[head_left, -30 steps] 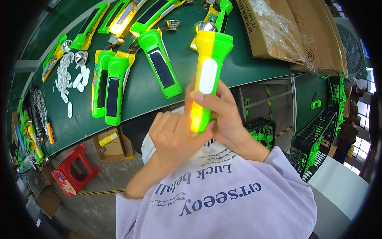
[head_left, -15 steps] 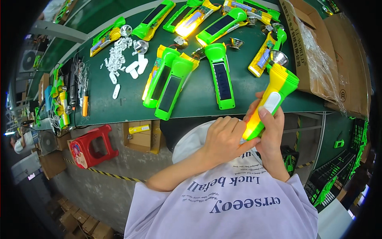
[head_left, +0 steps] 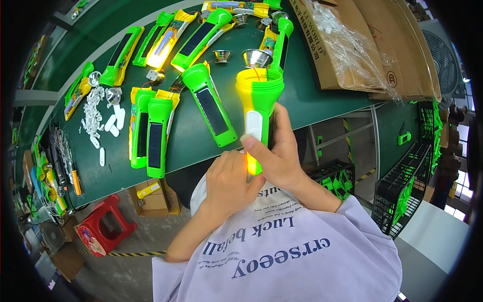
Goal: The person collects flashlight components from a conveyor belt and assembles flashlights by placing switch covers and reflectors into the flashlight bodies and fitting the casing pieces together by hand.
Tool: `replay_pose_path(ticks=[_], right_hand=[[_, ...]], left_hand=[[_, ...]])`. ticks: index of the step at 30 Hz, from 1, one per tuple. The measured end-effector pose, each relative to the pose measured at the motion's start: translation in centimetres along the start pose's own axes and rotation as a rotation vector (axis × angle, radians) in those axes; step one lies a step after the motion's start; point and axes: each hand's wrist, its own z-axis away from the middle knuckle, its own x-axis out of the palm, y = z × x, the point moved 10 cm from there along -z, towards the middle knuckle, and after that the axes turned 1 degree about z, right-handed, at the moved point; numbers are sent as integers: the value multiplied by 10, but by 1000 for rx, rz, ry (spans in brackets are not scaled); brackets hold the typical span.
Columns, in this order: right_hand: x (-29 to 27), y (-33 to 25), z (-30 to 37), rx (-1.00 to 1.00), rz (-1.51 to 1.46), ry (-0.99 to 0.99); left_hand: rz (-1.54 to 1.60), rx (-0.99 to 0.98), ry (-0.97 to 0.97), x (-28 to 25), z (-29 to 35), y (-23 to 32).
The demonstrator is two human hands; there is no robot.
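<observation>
A yellow-and-green flashlight (head_left: 261, 100) stands nearly upright in front of my chest. My right hand (head_left: 275, 160) is wrapped round its body, thumb against the lower end of a long white switch cover (head_left: 253, 126). Closed at the flashlight's lower end is my left hand (head_left: 229, 176), its fingertips partly hidden behind the glowing yellow tail. The threaded head has no lens on it. A silver reflector cup (head_left: 257, 59) shows right above the rim, with a thin red wire below it. Left of the flashlight, a green solar-panel flashlight (head_left: 209, 103) lies on the bench.
Several half-open flashlights (head_left: 160, 133) and loose reflectors (head_left: 222, 56) cover the green bench (head_left: 322, 108). White switch pieces (head_left: 93, 113) lie heaped at left, near an orange-handled screwdriver (head_left: 76, 182). A cardboard box (head_left: 347, 50) with plastic film sits at right. Below are a red stool (head_left: 106, 226) and black crates (head_left: 410, 186).
The view has turned, so the bench has shifted left and tilted. Both hands have brought the flashlight more upright, and its threaded rim now shows. The grip looks much the same.
</observation>
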Motion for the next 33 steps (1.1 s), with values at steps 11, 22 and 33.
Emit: replay_pose_path(ticks=[11, 22, 33], right_hand=[[24, 13, 11, 330, -227, -298], [32, 17, 26, 431, -119, -537], [30, 18, 31, 485, -302, -528]], left_hand=[[96, 98, 234, -67, -35, -7], [66, 148, 314, -69, -20, -6], [272, -35, 211, -62, -19, -17]])
